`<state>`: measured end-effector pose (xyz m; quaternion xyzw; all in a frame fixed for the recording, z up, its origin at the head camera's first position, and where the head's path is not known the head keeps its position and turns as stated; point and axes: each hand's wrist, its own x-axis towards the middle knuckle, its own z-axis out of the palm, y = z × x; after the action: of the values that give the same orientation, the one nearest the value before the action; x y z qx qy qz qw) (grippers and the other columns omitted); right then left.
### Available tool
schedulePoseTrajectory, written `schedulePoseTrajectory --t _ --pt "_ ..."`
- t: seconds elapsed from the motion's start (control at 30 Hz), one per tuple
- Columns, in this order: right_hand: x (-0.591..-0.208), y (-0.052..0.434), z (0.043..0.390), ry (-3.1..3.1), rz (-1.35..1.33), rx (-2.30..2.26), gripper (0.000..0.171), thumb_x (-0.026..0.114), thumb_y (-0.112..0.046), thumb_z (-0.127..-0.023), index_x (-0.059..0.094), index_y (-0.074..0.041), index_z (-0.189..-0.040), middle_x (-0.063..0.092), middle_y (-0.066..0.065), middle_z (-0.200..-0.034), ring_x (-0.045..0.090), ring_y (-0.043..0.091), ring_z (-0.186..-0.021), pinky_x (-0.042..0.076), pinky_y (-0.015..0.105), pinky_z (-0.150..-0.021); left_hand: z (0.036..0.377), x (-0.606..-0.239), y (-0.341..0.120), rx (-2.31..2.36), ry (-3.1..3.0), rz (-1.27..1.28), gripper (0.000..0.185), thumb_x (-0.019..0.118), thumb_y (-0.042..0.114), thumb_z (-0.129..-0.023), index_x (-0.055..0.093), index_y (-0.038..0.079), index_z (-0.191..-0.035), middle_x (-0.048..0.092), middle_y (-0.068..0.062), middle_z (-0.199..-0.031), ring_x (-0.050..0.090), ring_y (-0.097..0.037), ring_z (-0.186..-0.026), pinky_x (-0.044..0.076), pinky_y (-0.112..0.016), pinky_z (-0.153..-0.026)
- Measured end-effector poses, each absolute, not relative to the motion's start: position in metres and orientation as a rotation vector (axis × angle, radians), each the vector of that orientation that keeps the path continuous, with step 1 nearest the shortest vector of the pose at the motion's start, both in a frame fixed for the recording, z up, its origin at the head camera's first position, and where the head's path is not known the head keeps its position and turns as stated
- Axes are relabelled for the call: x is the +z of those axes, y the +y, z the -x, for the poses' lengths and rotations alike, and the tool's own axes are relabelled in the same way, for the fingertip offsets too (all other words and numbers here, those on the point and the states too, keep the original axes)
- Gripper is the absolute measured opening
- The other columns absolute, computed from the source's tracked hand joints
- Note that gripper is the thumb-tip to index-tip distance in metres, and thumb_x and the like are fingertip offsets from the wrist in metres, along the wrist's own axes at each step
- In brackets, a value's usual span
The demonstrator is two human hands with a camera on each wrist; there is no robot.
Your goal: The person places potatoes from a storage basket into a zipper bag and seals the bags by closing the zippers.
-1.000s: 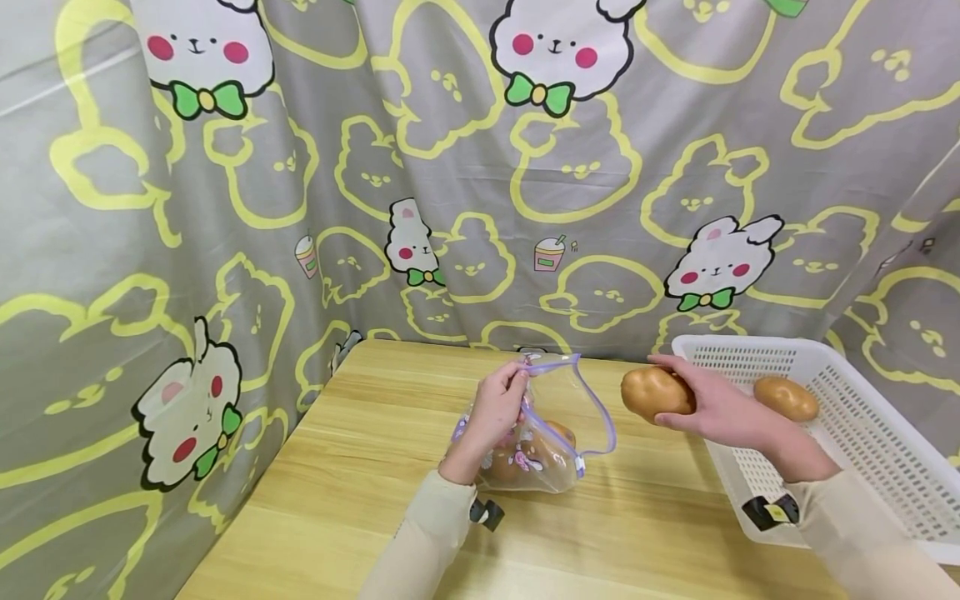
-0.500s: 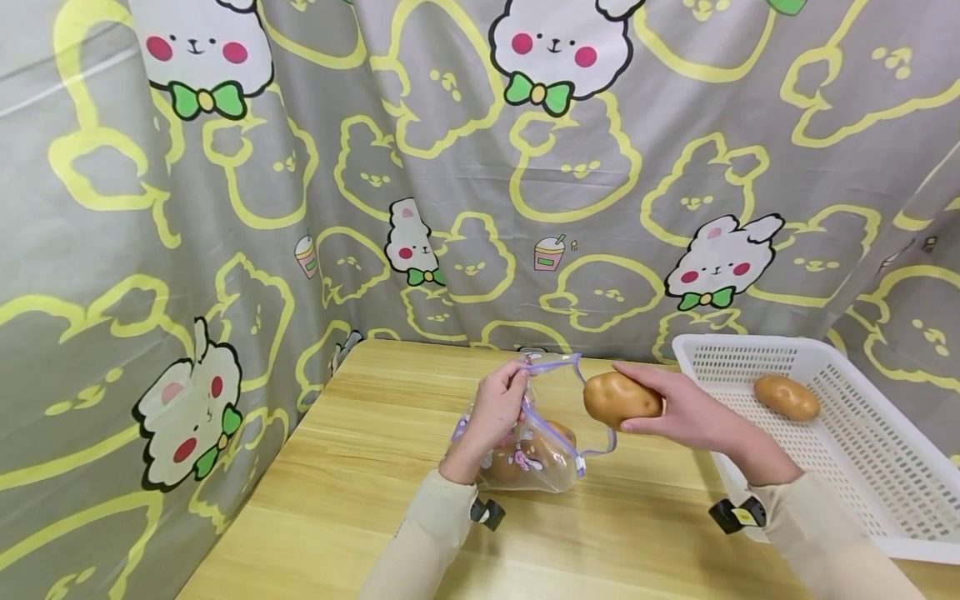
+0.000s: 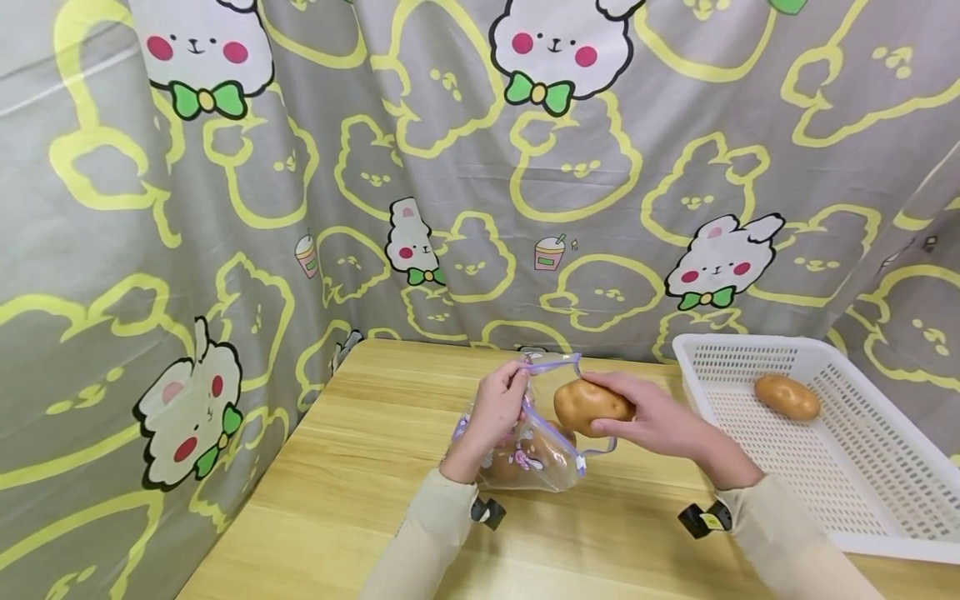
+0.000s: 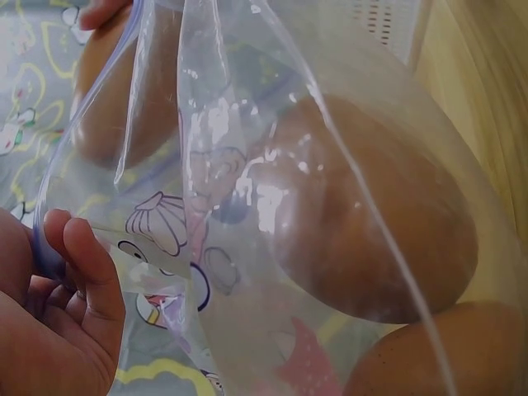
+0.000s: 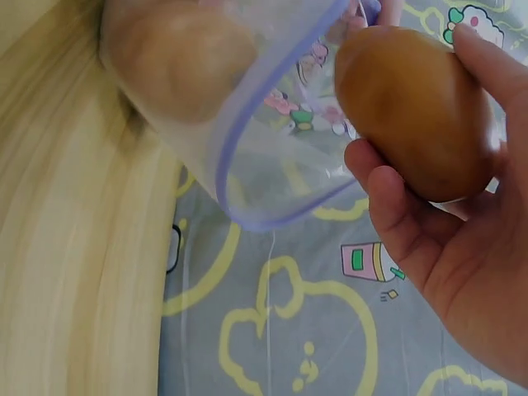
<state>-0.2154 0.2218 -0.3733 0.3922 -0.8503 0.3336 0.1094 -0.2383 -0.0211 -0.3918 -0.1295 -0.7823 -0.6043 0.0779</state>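
The left hand pinches the rim of the clear zip-top plastic bag, holding its mouth open on the wooden table. The right hand, fingers curled around a brown oval potato, holds it at that mouth. Some potatoes are already bagged; one more potato lies in the white perforated basket.
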Motion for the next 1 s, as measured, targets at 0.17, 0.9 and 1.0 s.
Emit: schedulePoseTrajectory --t 0.17,0.9,1.0 --pt "-0.369 0.21 0.208 -2.503 -1.188 1.031 0.06 0.076 -0.014 -0.081 0.05 -0.002 -0.133 0.057 0.008 -0.121 0.056 0.018 -0.098 0.052 0.029 -0.077 0.234 -0.388 -0.021 -1.832 -2.328 0.395 0.021 0.047 0.011 -0.099 0.065 0.003 -0.105 0.05 -0.003 -0.058 0.042 -0.007 -0.037 0.031 -0.015 -0.033" --pt "-0.383 0.192 0.213 -2.692 -1.087 1.004 0.059 0.067 -0.016 -0.089 0.042 -0.014 -0.142 0.049 0.01 -0.126 0.055 0.019 -0.099 0.052 0.029 -0.076 0.236 -0.39 -0.021 -1.8 -2.345 0.397 0.021 0.047 0.014 -0.099 0.066 0.008 -0.104 0.053 0.0 -0.059 0.043 -0.008 -0.038 0.032 -0.018 -0.033" --pt "-0.382 0.19 0.213 -2.71 -1.081 0.989 0.059 0.066 -0.014 -0.088 0.042 -0.013 -0.142 0.048 0.011 -0.127 0.055 0.02 -0.1 0.052 0.03 -0.077 0.237 -0.389 -0.021 -1.806 -2.345 0.398 0.021 0.047 0.014 -0.099 0.066 0.008 -0.104 0.053 0.0 -0.059 0.043 -0.008 -0.038 0.033 -0.018 -0.033"
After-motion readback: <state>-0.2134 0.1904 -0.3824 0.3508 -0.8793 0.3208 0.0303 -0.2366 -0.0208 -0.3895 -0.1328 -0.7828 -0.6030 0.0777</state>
